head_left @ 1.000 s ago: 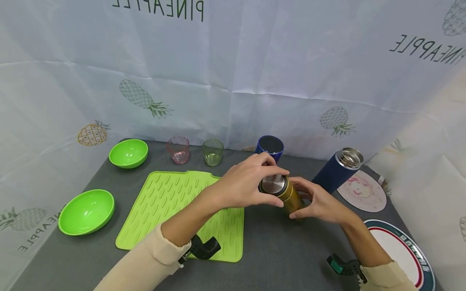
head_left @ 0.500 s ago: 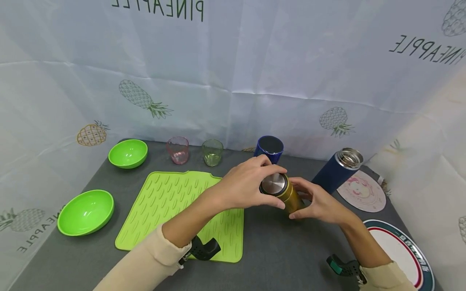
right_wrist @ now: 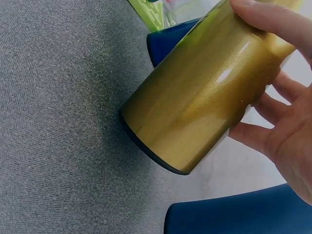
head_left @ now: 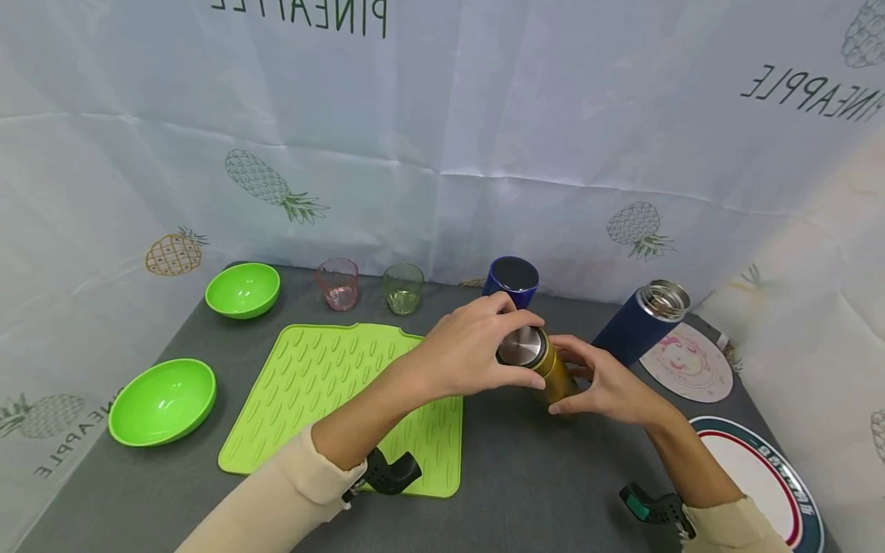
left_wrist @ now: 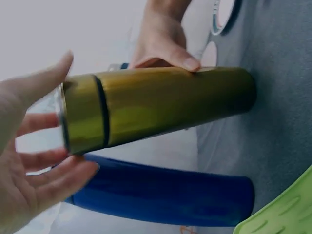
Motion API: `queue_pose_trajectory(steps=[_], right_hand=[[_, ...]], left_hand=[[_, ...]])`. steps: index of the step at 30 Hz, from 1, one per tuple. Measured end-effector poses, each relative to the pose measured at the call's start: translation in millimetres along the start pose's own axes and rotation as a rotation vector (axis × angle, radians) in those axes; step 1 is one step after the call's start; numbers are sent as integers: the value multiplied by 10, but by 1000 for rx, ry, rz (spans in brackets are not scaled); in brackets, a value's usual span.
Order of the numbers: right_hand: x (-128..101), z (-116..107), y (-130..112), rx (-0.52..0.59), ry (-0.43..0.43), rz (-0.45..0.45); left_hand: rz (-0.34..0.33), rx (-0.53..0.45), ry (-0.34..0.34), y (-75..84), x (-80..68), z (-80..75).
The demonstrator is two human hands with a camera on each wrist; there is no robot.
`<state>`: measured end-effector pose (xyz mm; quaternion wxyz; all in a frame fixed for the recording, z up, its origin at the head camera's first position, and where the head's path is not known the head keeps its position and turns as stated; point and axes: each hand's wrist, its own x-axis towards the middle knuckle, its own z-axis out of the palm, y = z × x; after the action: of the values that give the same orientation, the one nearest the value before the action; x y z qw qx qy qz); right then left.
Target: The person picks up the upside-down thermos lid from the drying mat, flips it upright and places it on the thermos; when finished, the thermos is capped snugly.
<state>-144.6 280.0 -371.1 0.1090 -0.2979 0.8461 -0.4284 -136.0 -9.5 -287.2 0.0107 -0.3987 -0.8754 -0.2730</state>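
1. The gold flask [head_left: 556, 376] is between the person's 2 hands, at 4 o'clock from the middle of the head view.
2. The left hand [head_left: 466, 352] has its grip round the silver-topped lid [head_left: 522, 348].
3. The right hand [head_left: 600, 384] holds the gold flask lower down, its grip round the side.
4. From there, a blue flask [head_left: 512, 278] is at 11 o'clock, an open navy flask [head_left: 632, 330] at 2, a lime mat [head_left: 332, 399] at 9.
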Motion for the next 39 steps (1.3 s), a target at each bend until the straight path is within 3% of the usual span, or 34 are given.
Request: queue_pose_trajectory(steps=[7, 14, 17, 26, 29, 35, 37, 39], right_hand=[[-9, -10, 8, 3, -3, 1], [1, -12, 6, 10, 10, 5], [2, -15, 12, 3, 15, 3], [-22, -20, 9, -12, 4, 2], [-15, -12, 4, -19, 8, 4], [9, -3, 6, -29, 12, -17], [10, -4, 2, -31, 13, -15], [7, -6, -3, -36, 14, -8]], left_hand=[[130, -99, -64, -30, 19, -36], [-3, -1, 35, 5, 25, 34], [2, -3, 51, 6, 37, 53], [171, -126, -74, -59, 31, -23], [123, -91, -54, -30, 18, -10], [-74, 11, 49, 77, 26, 59], [-82, 14, 51, 86, 32, 62], [-47, -2, 40, 80, 33, 45]])
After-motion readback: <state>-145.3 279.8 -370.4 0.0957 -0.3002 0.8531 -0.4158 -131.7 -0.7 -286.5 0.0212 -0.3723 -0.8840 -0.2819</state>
